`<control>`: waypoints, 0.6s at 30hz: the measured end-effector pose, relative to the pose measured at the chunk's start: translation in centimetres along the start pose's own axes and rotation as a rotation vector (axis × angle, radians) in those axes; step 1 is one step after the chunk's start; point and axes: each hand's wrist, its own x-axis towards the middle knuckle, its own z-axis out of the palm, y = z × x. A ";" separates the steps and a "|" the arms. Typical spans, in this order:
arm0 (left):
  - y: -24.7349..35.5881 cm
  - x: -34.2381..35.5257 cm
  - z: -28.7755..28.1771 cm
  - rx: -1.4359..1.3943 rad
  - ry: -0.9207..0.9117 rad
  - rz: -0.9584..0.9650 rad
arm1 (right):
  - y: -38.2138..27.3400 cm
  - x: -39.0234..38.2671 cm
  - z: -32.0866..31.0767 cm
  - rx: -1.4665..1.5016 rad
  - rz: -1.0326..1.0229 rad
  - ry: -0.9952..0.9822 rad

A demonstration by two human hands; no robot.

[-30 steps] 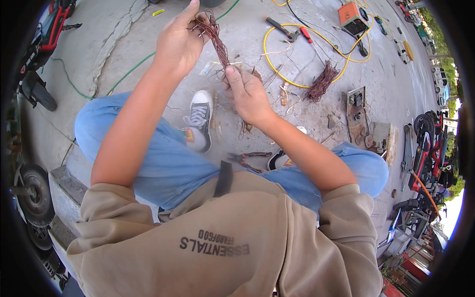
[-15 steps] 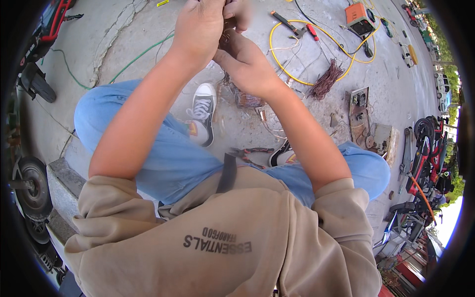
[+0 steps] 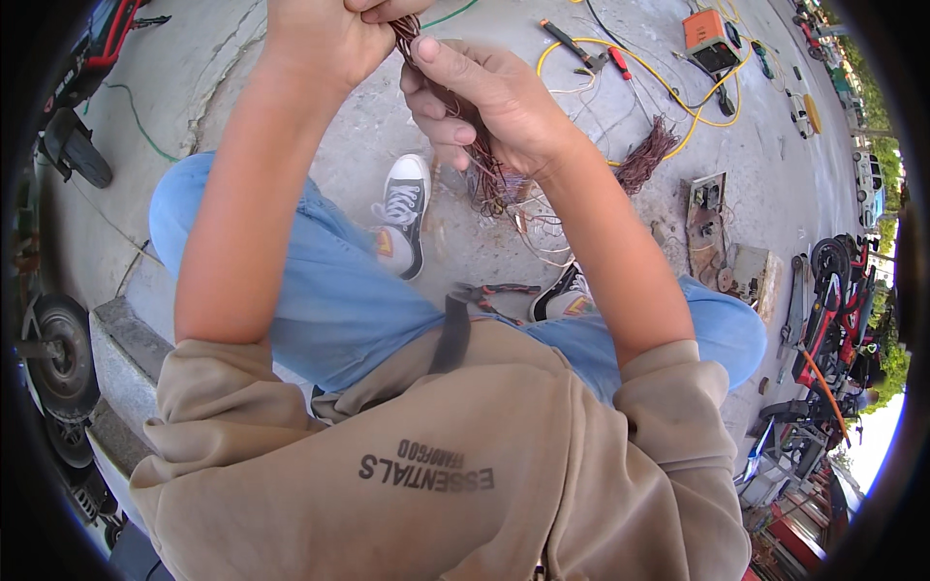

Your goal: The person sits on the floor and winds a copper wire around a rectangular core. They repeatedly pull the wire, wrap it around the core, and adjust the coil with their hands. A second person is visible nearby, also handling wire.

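A long bundle of thin brown wire stretches between my hands at the top of the view. My left hand is closed round its upper end, its fingers partly cut off by the frame edge. Lower on the right, my right hand curls round the same bundle, thumb lifted along it. Loose strands hang below its palm, in front of a wire-wound block on the ground between my feet. Pliers with dark and red handles lie near my lap.
Ahead to the right are a hammer, a red-handled screwdriver, a yellow cable, another wire bundle and an orange box. A metal plate with parts lies near my right knee. Motorbikes stand further right.
My hands have moved apart, left hand up and to the left, right hand slightly right. More of the wire bundle shows between and below them.
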 end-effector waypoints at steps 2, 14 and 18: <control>0.7 -0.2 -0.2 -0.095 -0.032 0.010 | -1.0 -0.5 0.5 0.116 0.116 -0.093; 4.0 0.3 -1.7 0.107 0.374 0.481 | -3.0 -3.6 -3.2 -0.613 -0.032 0.408; -1.5 1.1 -5.4 -0.131 0.274 0.284 | -3.5 -4.2 -4.7 -0.164 -0.174 0.711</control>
